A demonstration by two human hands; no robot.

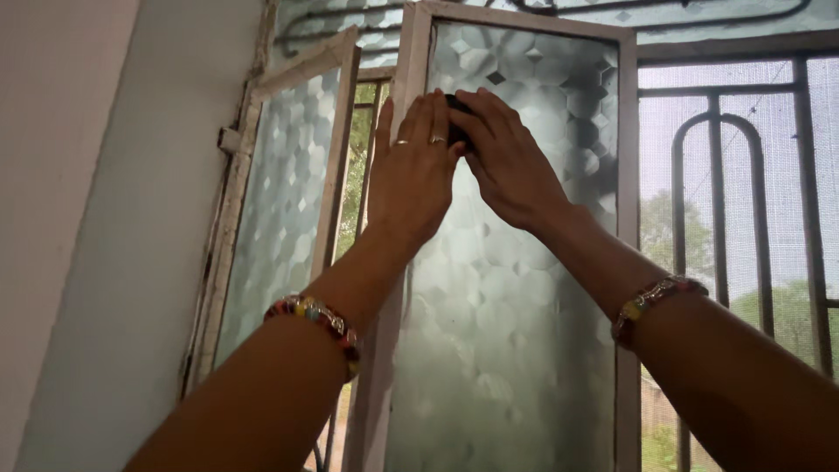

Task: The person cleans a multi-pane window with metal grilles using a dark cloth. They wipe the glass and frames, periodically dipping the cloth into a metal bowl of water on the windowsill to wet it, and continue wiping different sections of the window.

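Window shutter (516, 288): one hinged panel of frosted, patterned glass in a pale frame, centre of view, swung inward. Judged stiff, heavy and breakable; best gripped by the frame, since the glass face looks slippery.
Second shutter (284, 210): one matching panel at left, also open, untouched.
Window grille (718, 201): one set of dark metal bars behind, at right.
Left hand (411, 170): flat against the upper glass, fingers straight and together, two rings visible.
Right hand (507, 157): fingers curled over the small dark object, pressing it to the glass; touching the left hand.
Bracelets: two, one beaded band per wrist.
Small dark object (456, 109): one, mostly hidden under the fingertips; kind cannot be told. Judged light.
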